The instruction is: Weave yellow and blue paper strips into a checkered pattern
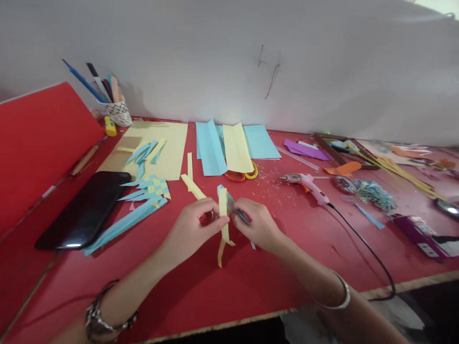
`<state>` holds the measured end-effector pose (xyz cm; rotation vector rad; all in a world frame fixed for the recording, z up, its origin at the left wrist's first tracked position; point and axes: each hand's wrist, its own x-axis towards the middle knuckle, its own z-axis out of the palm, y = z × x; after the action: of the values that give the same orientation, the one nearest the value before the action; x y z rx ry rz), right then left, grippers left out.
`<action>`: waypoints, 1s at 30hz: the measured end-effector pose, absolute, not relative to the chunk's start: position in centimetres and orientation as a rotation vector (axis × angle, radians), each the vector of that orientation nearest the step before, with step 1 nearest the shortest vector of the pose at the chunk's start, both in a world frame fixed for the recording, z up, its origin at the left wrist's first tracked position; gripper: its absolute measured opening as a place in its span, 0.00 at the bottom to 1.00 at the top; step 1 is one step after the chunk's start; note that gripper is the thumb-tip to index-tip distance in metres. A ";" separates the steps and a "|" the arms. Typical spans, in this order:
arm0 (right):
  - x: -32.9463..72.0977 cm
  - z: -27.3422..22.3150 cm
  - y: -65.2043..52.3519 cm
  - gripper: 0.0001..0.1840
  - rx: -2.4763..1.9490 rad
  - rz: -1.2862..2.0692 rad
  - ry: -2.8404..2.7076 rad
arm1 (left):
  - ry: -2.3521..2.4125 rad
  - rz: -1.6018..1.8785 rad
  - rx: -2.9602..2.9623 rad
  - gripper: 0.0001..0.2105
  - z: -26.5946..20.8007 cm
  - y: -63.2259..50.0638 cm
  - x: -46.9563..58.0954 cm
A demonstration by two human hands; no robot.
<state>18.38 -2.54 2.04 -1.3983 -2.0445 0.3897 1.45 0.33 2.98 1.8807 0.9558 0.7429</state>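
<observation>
Between the thumb and fingers of my left hand (191, 229) is a folded yellow paper strip (223, 203), held upright with its lower ends hanging down. Beside it, my right hand (260, 227) pinches a blue paper strip (242, 216) that crosses behind the yellow one. The two strips overlap between my fingertips; how they are joined is hidden. Just beyond my left hand, another yellow strip (192, 186) lies on the red table (215, 296). Further left rests a blue-and-yellow woven paper piece (154, 187) with pointed blue ends, next to more folded blue strips (125, 227).
A black phone (86, 210) lies at the left, near a pen cup (120, 112). Folded blue and yellow sheets (236, 148) stand at the back, over scissors (252, 171). To the right are a pink glue gun (308, 186) with its cord and a purple box (423, 234).
</observation>
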 end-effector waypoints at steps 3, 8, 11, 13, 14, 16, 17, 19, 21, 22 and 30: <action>18.8 2.9 -2.5 0.09 -1.336 0.598 -1.953 | 0.917 0.681 1.952 0.09 2.8 1.4 0.5; 19.3 3.5 -2.6 0.09 -1.152 0.825 -1.926 | 0.966 0.693 1.830 0.12 1.9 1.7 0.1; 19.2 3.2 -2.7 0.09 -1.112 0.825 -1.947 | 0.982 0.696 1.726 0.21 2.0 1.0 0.7; 19.1 3.1 -2.7 0.08 -1.095 0.821 -1.977 | 0.910 0.660 1.655 0.18 2.3 0.6 1.1; 19.0 3.0 -2.7 0.08 -1.086 0.824 -1.987 | 0.867 0.634 1.614 0.15 2.5 0.4 1.3; 19.0 3.0 -2.8 0.08 -1.068 0.828 -1.994 | 0.799 0.585 1.523 0.11 2.8 0.2 1.6; 19.0 3.0 -2.8 0.08 -1.065 0.828 -1.991 | 0.778 0.563 1.479 0.10 3.0 0.2 1.6; 19.0 3.1 -2.8 0.08 -1.075 0.825 -1.980 | 0.779 0.539 1.427 0.09 3.2 0.2 1.5; 19.2 3.1 -2.8 0.08 -1.087 0.825 -1.970 | 0.805 0.530 1.414 0.09 3.3 0.4 1.4; 19.2 3.2 -2.8 0.08 -1.090 0.827 -1.963 | 0.813 0.525 1.403 0.08 3.3 0.4 1.3; 19.4 3.4 -2.8 0.10 -1.102 0.903 -1.943 | 0.786 0.579 1.262 0.07 2.8 0.8 1.0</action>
<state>19.43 -2.78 3.44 -1.1018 -1.9426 0.9033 0.96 0.77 2.80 1.2615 0.7859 0.5788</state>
